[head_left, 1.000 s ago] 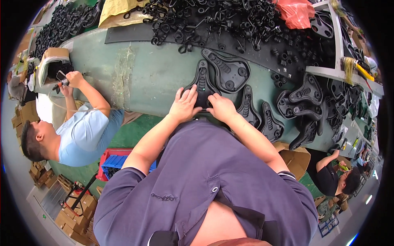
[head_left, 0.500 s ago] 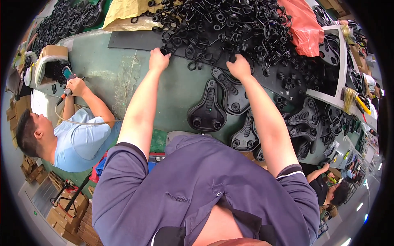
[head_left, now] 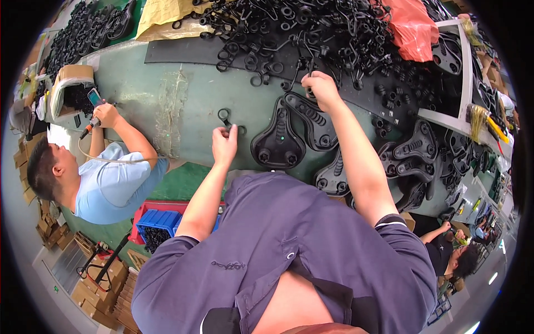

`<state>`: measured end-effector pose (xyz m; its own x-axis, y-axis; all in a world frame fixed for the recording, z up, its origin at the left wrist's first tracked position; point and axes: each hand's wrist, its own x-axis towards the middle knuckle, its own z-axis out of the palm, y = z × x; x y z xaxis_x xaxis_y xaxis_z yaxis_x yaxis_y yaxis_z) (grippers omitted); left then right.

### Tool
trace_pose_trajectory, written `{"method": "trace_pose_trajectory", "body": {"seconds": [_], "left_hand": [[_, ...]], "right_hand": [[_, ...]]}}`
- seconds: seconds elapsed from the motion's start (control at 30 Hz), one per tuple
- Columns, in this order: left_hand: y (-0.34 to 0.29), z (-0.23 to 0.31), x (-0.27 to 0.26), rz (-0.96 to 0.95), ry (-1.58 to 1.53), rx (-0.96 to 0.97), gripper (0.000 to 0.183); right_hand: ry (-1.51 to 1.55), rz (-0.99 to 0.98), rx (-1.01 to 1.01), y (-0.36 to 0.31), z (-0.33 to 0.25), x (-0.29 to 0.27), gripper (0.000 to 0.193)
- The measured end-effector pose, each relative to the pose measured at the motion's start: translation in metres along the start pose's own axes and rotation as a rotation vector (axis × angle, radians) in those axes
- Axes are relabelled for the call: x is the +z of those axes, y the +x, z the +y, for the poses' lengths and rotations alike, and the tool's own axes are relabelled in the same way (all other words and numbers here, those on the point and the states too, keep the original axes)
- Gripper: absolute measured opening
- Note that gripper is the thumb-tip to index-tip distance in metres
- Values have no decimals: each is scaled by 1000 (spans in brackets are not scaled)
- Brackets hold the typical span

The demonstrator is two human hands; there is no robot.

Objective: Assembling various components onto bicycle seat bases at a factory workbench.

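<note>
My left hand [head_left: 225, 146] is closed on a black double-ring part [head_left: 223, 115], whose loops stick out past the fingertips above the green table. Farther right, my right hand [head_left: 322, 88] pinches a slim black part [head_left: 310, 68] at the near edge of a big heap of black ring and rod parts [head_left: 289, 22]. Its full shape is lost against the heap. Between my hands lie two black saddle-shaped plates, one upright to me [head_left: 275, 146] and one tilted [head_left: 318, 131]. Another such plate [head_left: 332, 177] sits below my right forearm.
A black mat [head_left: 178, 51] lies under the heap. Yellow [head_left: 167, 14] and red [head_left: 410, 30] bags flank it. On the right stand a white metal frame [head_left: 464, 72] and more plates [head_left: 416, 142]. At left, a person in light blue [head_left: 114, 178] holds a corded tool [head_left: 89, 129].
My left hand has drawn back from the mat's edge toward me, now with the ring part. My right hand has shifted slightly back and left, and a slim black part shows in its fingers.
</note>
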<state>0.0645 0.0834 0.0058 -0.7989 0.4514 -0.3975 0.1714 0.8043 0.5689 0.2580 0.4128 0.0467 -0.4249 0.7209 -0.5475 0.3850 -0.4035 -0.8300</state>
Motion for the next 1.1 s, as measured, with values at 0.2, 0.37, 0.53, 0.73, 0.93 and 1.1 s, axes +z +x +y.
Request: {"method": "trace_pose_trajectory", "body": {"seconds": [0.2,0.37,0.53,0.73,0.93,1.1], "left_hand": [[27,26,-29,-22,787,741,74],[64,12,-25,-371,951,770,57],[14,31,-26,-218,482,642,52],[-80,61,-29,-559,442,941,53],[-90,50,-18,-518,494,1009,53],[-96,43,-19,-473,443,1019,53]], "right_hand": [[-121,84,-38,-133,7,-48,7],[-803,423,-250,-234,84,-86,15],[-998,376,4,-299,137,-70,38],[-1050,465,-339,-285,145,-68,86],[-1178,140,-243,-249,141,-101,83],[-931,269,-373,-250,84,-66,66]]}}
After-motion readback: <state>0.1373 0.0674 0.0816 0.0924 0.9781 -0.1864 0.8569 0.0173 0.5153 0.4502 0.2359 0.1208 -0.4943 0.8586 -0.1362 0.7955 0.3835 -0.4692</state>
